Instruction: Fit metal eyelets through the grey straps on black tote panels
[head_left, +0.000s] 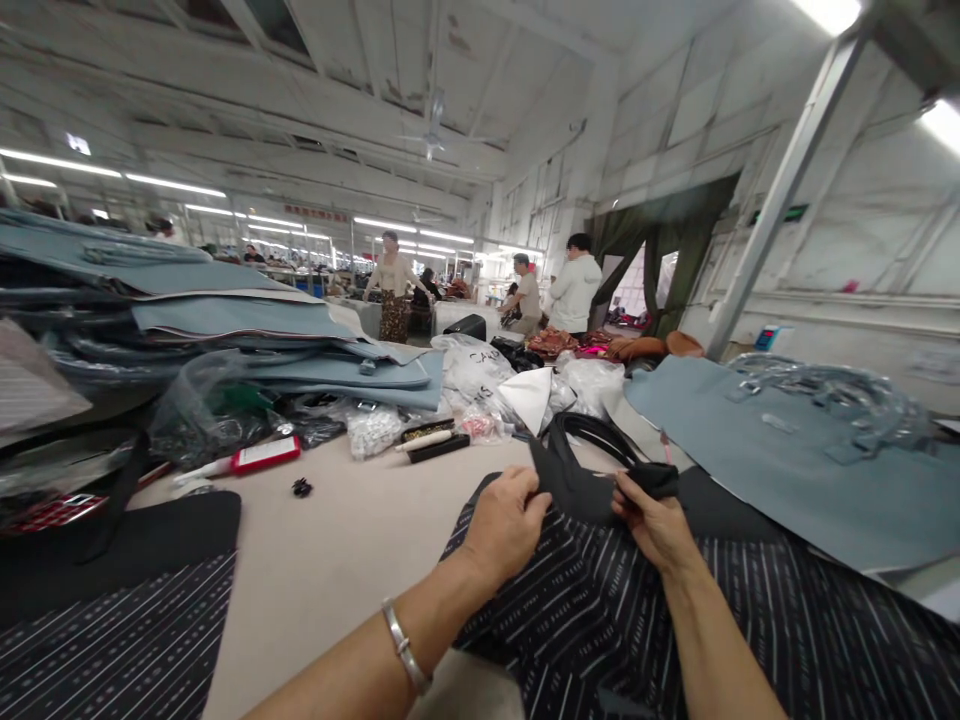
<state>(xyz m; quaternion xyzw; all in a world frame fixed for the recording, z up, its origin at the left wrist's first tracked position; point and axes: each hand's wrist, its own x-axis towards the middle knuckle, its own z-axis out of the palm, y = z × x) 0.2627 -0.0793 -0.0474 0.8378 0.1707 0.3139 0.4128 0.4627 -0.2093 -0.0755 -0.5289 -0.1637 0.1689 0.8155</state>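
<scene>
- The left hand (510,525), with a silver bracelet (405,646) on its wrist, has its thumb and fingers pinched narrow on the edge of a black and striped cloth (592,610).
- The right hand (654,522) is closed on a bunched black part of that cloth, to the right of the left hand.
- The cloth lies over the right part of the pale tabletop (322,580), its white-striped part creased below the 2 hands and its plain black band at the far side.
- A 2nd striped piece (112,630) with a plain black band lies at the left.
- Black straps (592,428) curve just beyond the 2 hands.
- A small black item (301,487) sits on the bare middle, near a red bottle (266,455) with a white label.
- A cream stick (425,441) lies across dark items, beside clear and white plastic bags (476,372).
- Blue-gray sheets (360,375) are piled at the left; a blue-gray panel (810,460) at the right bears plastic-wrapped handles (832,388).
- Farther back, 3 people (577,288) stand under tube lights (412,228).
- A ceiling fan (433,135) hangs above.
</scene>
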